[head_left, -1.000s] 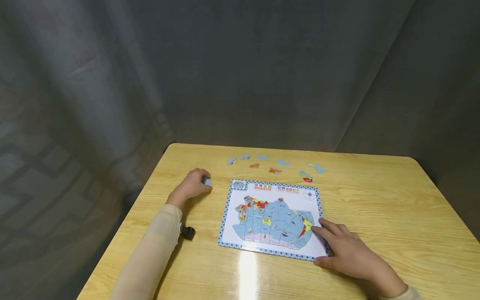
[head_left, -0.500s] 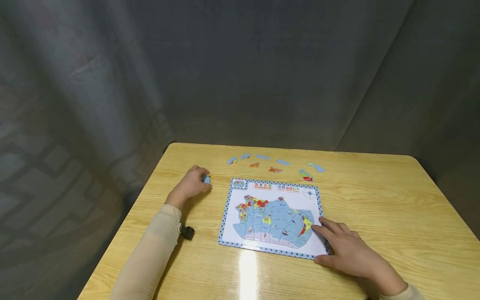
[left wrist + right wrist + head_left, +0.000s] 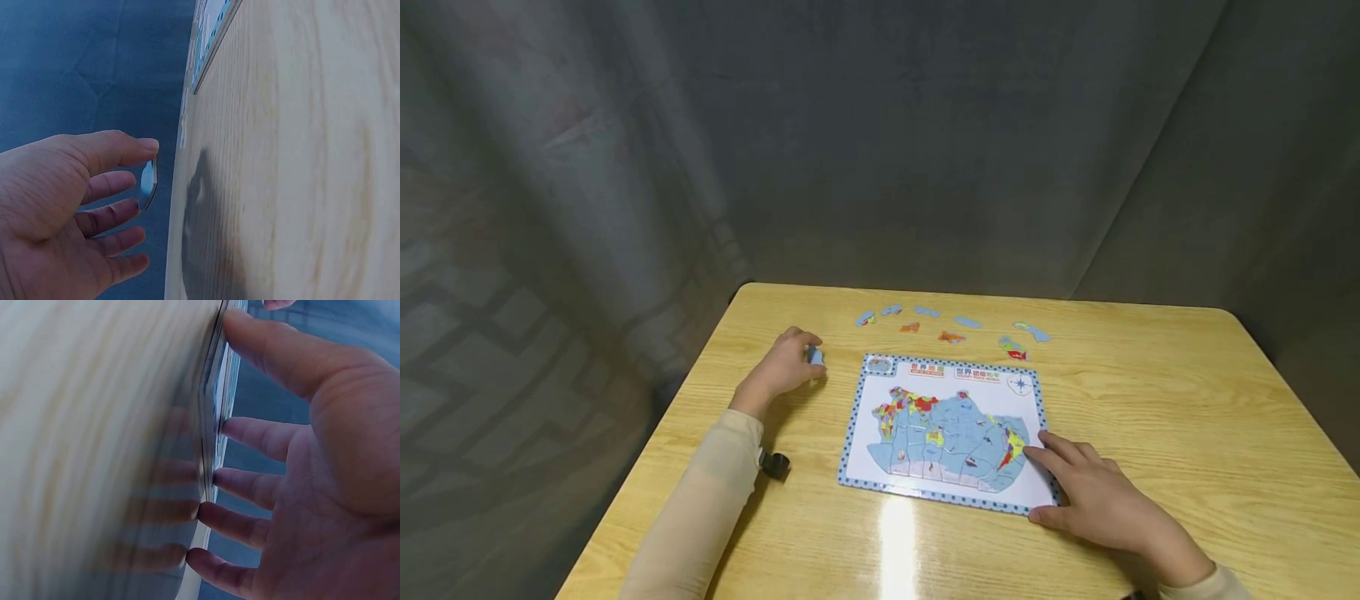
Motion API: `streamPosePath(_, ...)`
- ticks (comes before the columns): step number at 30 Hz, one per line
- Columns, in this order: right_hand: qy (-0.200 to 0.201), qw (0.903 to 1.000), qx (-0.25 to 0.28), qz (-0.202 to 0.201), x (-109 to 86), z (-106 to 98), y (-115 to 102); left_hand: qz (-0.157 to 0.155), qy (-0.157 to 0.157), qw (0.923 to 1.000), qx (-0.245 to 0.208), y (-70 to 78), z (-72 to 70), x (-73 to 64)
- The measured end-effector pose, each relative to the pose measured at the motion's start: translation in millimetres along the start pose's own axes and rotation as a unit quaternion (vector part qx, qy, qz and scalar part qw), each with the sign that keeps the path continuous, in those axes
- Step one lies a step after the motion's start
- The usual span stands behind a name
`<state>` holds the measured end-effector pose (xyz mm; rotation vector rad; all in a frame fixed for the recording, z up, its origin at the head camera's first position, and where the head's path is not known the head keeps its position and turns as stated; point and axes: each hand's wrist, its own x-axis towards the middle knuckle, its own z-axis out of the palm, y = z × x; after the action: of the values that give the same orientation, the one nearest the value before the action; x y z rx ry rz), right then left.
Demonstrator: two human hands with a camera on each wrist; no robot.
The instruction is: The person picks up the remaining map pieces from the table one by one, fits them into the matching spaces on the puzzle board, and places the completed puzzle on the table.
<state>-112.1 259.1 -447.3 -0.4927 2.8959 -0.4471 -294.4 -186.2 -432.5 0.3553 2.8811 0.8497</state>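
Note:
A world map puzzle board [image 3: 859, 450] with a blue dotted border lies on the table, its lower map filled with blue and coloured pieces. Left of it, my left hand [image 3: 781, 364] pinches a light blue puzzle piece [image 3: 147, 181] between thumb and fingers, above the tabletop. In the head view this piece [image 3: 816, 356] is partly covered by the fingers. My right hand [image 3: 1097, 492] rests at the board's right edge with fingers spread, thumb at the lower right corner and fingertips on the border. The right wrist view shows these fingertips [image 3: 220, 478] touching the board's edge.
Several loose pieces lie behind the board: two orange ones [image 3: 952, 337], a green and red one [image 3: 1014, 348], a blue and green one [image 3: 1032, 332] and blue ones [image 3: 967, 322]. A dark curtain [image 3: 910, 150] hangs behind the wooden table [image 3: 1187, 400].
The piece in my left hand has turned slightly between the fingers, while that hand stays in nearly the same place. My right hand remains on the board's edge.

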Motion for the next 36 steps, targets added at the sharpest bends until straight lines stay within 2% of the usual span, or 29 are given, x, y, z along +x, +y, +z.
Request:
streamPosePath(6,-0.002,1.0000,0.001,-0.001,0.1,0.0,-0.1,0.001,-0.001,1.0000,0.003,4.9,-0.3,-4.0)
streamPosePath(25,-0.006,1.0000,0.006,-0.003,0.0,-0.1,-0.3,0.004,-0.001,1.0000,0.003,5.6,7.5,-10.6)
streamPosePath(36,-0.004,1.0000,0.006,-0.004,-0.8,-0.4,0.0,0.016,0.002,0.9997,0.016,17.6,7.2,-16.9)
